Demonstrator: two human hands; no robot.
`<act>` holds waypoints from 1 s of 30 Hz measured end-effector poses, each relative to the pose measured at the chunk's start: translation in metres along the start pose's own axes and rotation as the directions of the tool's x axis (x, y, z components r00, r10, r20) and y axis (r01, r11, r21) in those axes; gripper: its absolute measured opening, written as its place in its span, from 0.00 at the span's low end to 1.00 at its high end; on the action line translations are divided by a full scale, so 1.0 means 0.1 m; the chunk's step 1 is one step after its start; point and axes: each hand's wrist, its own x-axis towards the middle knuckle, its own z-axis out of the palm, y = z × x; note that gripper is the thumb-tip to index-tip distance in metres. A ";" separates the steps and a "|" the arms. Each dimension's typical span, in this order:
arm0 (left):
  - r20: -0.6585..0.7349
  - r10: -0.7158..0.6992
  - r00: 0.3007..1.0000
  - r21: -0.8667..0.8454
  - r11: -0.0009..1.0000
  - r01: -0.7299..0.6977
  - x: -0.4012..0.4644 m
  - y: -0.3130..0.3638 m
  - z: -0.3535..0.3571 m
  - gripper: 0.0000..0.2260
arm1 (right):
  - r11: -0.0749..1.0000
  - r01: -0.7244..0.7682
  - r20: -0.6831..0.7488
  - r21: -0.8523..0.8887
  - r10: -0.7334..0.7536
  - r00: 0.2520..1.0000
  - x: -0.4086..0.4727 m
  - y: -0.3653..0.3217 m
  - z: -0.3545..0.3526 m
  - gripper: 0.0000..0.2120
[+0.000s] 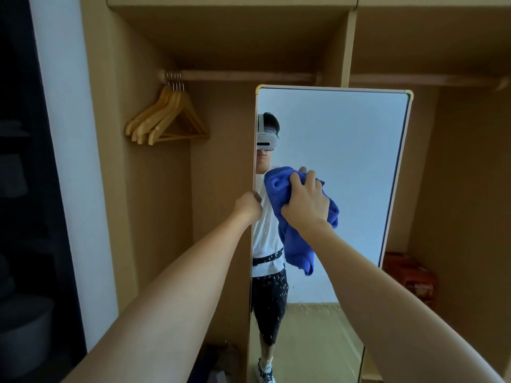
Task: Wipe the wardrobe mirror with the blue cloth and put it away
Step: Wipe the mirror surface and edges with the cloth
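The upper and right parts of the mirror point(345, 161) are left uncovered, so room is offered there above the blue cloth point(298, 230). The mirror's left edge is taken up by the left hand point(248, 205). Open space is found left of the mirror, below the wooden hangers point(168, 117) (bunched at the rail's left end). Passage low on the right is narrowed by a red box point(409, 275).

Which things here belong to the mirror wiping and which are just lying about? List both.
In the job:
- blue cloth, bunched under the right hand against the glass
- mirror
- left hand, gripping the mirror's left edge

Lying about:
- wooden hangers on the rail
- red box on the wardrobe floor behind the mirror
- grey tub at far left
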 end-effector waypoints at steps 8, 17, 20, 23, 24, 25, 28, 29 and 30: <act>0.002 -0.023 1.000 -0.050 0.998 0.023 -0.02 0.06 0.02 0.19 | 1.000 -0.003 -0.098 0.026 0.005 0.995 0.36 0.06 -0.56 0.21; -0.125 -0.075 0.989 0.023 0.997 0.079 -0.01 0.10 0.11 0.11 | 0.998 -0.059 0.128 -0.032 0.063 0.990 -0.16 0.27 0.03 0.22; -0.132 -0.071 0.989 0.047 0.996 0.078 -0.02 0.12 0.12 0.11 | 0.999 -0.023 0.115 -0.028 0.027 0.993 -0.13 0.30 -0.07 0.17; -0.151 -0.050 0.987 0.056 0.997 0.059 0.01 0.11 0.14 0.13 | 1.000 -0.017 0.019 -0.012 0.017 1.000 0.06 0.33 -0.25 0.20; -0.156 -0.046 0.987 0.064 0.996 0.057 0.02 0.10 0.15 0.16 | 0.999 -0.037 -0.017 0.012 0.037 0.999 0.14 0.35 -0.32 0.22; -0.159 -0.044 0.986 0.060 0.997 0.054 0.03 0.10 0.16 0.18 | 0.997 -0.062 -0.043 0.037 0.064 0.997 0.20 0.37 -0.37 0.23; -0.171 -0.055 0.984 0.071 0.995 0.068 0.07 0.07 0.20 0.17 | 0.995 -0.095 -0.007 0.012 0.095 0.995 0.26 0.47 -0.37 0.24; -0.174 -0.069 0.982 0.075 0.994 0.083 0.08 0.07 0.20 0.17 | 0.996 -0.091 0.008 -0.017 0.091 0.996 0.21 0.51 -0.30 0.24; -0.175 -0.085 0.981 0.076 0.992 0.099 0.08 0.07 0.20 0.18 | 0.995 -0.088 0.015 -0.038 0.089 0.996 0.13 0.53 -0.21 0.24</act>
